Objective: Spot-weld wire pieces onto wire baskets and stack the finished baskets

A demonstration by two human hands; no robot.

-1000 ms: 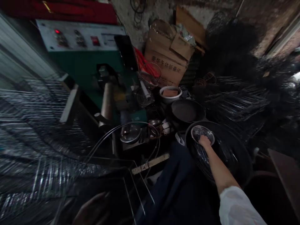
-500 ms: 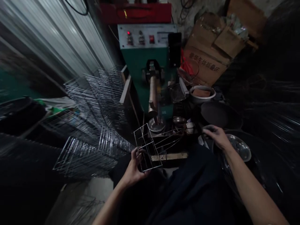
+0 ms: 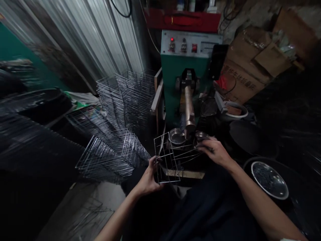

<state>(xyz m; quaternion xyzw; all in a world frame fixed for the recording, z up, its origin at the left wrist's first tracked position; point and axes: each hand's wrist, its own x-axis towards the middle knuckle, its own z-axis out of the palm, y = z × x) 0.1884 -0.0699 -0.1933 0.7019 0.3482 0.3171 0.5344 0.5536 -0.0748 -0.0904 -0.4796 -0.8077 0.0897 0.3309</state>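
Note:
My left hand [image 3: 149, 179] is closed around the near left side of a small wire basket frame [image 3: 165, 156]. The frame is tilted up in front of my lap. Its long wire handle [image 3: 187, 152] reaches to the right. At the handle's far end is my right hand [image 3: 213, 150], its fingers pinched together; anything small between them is hidden. Just beyond the frame, the copper-coloured arm [image 3: 188, 105] of a green spot-welding machine [image 3: 173, 73] points down at me. Under its tip sits a shallow metal bowl [image 3: 176, 137].
Stacked wire baskets [image 3: 110, 154] stand at my left, with a taller wire stack [image 3: 127, 97] behind. On the right are a metal dish [image 3: 269, 180] of small parts, a dark round pan [image 3: 244, 135] and a white basin [image 3: 235, 115]. Cardboard [image 3: 247, 67] leans against the wall.
My right hand has moved left from beside the metal dish to the end of the wire handle. My left hand keeps its hold on the frame. The view has turned left.

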